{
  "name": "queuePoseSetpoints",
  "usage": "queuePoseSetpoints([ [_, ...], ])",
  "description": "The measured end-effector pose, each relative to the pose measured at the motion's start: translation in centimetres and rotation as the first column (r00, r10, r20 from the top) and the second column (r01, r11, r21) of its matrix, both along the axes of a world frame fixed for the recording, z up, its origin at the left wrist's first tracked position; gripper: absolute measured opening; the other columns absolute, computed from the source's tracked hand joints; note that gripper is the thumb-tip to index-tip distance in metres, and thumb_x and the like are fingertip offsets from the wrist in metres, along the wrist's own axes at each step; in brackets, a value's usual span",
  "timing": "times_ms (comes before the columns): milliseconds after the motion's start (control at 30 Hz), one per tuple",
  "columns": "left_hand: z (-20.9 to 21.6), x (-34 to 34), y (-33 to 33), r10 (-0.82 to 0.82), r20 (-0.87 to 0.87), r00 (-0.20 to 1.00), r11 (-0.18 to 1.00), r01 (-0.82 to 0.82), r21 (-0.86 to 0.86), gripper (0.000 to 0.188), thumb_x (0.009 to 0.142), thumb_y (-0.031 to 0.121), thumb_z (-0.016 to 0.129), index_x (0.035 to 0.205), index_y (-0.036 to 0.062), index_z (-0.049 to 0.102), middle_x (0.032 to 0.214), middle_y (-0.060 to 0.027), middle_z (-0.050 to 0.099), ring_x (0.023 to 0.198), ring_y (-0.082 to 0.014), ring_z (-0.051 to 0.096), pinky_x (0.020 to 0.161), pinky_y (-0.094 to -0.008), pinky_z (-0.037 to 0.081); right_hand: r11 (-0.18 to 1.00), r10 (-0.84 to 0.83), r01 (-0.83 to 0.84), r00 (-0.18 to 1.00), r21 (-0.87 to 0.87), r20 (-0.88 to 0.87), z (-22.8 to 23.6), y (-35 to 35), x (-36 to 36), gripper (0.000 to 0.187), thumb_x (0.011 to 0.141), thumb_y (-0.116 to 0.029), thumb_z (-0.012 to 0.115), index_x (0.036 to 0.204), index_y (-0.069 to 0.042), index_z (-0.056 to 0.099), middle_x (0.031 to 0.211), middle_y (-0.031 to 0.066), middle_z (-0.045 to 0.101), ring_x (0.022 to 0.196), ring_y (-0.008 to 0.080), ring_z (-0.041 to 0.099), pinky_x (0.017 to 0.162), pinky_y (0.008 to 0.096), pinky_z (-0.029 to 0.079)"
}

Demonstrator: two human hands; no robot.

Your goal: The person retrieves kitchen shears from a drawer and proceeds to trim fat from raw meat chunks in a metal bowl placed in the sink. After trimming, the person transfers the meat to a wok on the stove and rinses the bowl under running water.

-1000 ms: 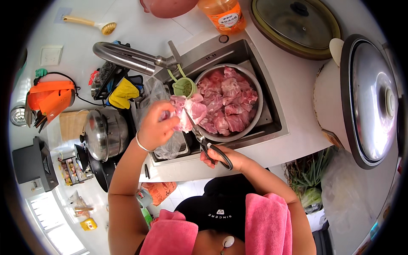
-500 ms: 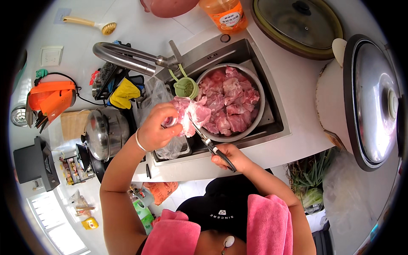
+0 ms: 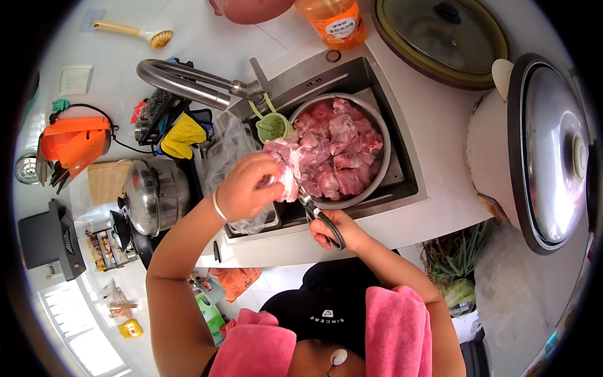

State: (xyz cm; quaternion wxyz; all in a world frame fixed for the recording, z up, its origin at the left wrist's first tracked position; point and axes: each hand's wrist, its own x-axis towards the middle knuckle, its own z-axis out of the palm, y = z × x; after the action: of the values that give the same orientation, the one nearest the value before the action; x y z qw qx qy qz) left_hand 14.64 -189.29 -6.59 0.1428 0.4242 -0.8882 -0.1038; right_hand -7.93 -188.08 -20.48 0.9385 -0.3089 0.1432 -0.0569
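My left hand (image 3: 250, 187) is closed on a piece of raw meat (image 3: 286, 164), pale pink with white fat, held over the near left rim of a metal bowl. That round bowl (image 3: 382, 164) sits in the sink (image 3: 411, 179) and holds many chunks of raw pink meat (image 3: 342, 147). With my right hand (image 3: 336, 230) I grip black-handled scissors (image 3: 318, 215). Their blades reach up to the held piece, and the tips are hidden against it. A green strainer cup (image 3: 271, 127) hangs just beyond the piece, under the tap.
A steel tap (image 3: 182, 81) arches over the sink's left side, with a clear plastic bag (image 3: 229, 147) below it. On the right stands a large lidded pot (image 3: 496, 147); a glass lid (image 3: 440, 44) lies behind. An orange soap bottle (image 3: 336, 25) is at the back.
My left hand has moved right with the meat, closer to the bowl. The scissors have turned more upright, and their handles have spread apart.
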Motion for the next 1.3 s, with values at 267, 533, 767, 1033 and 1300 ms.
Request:
queuePoseSetpoints([
  [267,-5.7,-1.5,0.8,0.081,-0.251,0.965,0.982,-0.033,0.188,0.030,0.062,-0.010,0.060,0.088,0.0056,0.059,0.103,-0.0124,0.050,0.095,-0.0323,0.052,0.082,-0.0392,0.045,0.973,0.010,0.010,0.997,0.232,-0.082,-1.6,-2.8,-0.6,0.047,0.088,-0.050,0.058,0.077,-0.005,0.050,0.058,0.0025,0.046,0.047,0.0111,0.044,0.043,0.0235,0.035],
  [533,-17.4,3.8,0.6,0.975,-0.209,-0.079,0.177,-0.294,0.939,0.034,0.071,-0.003,0.057,0.105,-0.0018,0.058,0.097,-0.0099,0.062,0.088,-0.0203,0.060,0.082,-0.0329,0.048,0.860,-0.340,0.404,0.909,0.312,-0.241,-2.5,-3.7,-4.8,0.046,0.088,-0.049,0.058,0.078,-0.005,0.052,0.057,0.0026,0.045,0.046,0.0134,0.041,0.044,0.0260,0.033],
  [767,-22.5,-0.8,-0.7,0.967,-0.242,-0.076,0.223,-0.196,0.955,0.028,0.072,0.007,0.066,0.098,-0.0005,0.063,0.096,-0.0099,0.063,0.087,-0.0212,0.062,0.080,-0.0316,0.049,0.869,-0.343,0.442,0.863,0.223,-0.370,-2.3,-4.1,-8.3,0.043,0.087,-0.044,0.060,0.075,-0.004,0.052,0.055,0.0045,0.046,0.044,0.0154,0.043,0.043,0.0274,0.034],
  [1033,-21.5,-6.3,-2.6,0.933,0.202,0.298,0.189,-0.883,0.430,0.056,0.054,0.035,0.077,0.101,0.0057,0.068,0.108,-0.0224,0.055,0.100,-0.0374,0.056,0.087,-0.0371,0.047,0.878,-0.310,0.435,0.834,0.199,-0.457,-2.1,-3.8,-7.9,0.039,0.087,-0.039,0.061,0.076,-0.003,0.052,0.055,0.0044,0.046,0.046,0.0152,0.043,0.044,0.0275,0.035],
  [1300,-23.5,-1.9,-0.7,0.957,-0.090,-0.276,0.034,-0.199,0.979,0.033,0.079,0.010,0.061,0.110,0.0016,0.059,0.103,-0.0100,0.065,0.086,-0.0234,0.064,0.078,-0.0366,0.053,0.860,-0.325,0.462,0.823,0.216,-0.467,-1.2,-5.1,-7.9,0.037,0.089,-0.039,0.060,0.077,-0.006,0.049,0.059,0.0035,0.044,0.049,0.0135,0.042,0.043,0.0259,0.033],
])
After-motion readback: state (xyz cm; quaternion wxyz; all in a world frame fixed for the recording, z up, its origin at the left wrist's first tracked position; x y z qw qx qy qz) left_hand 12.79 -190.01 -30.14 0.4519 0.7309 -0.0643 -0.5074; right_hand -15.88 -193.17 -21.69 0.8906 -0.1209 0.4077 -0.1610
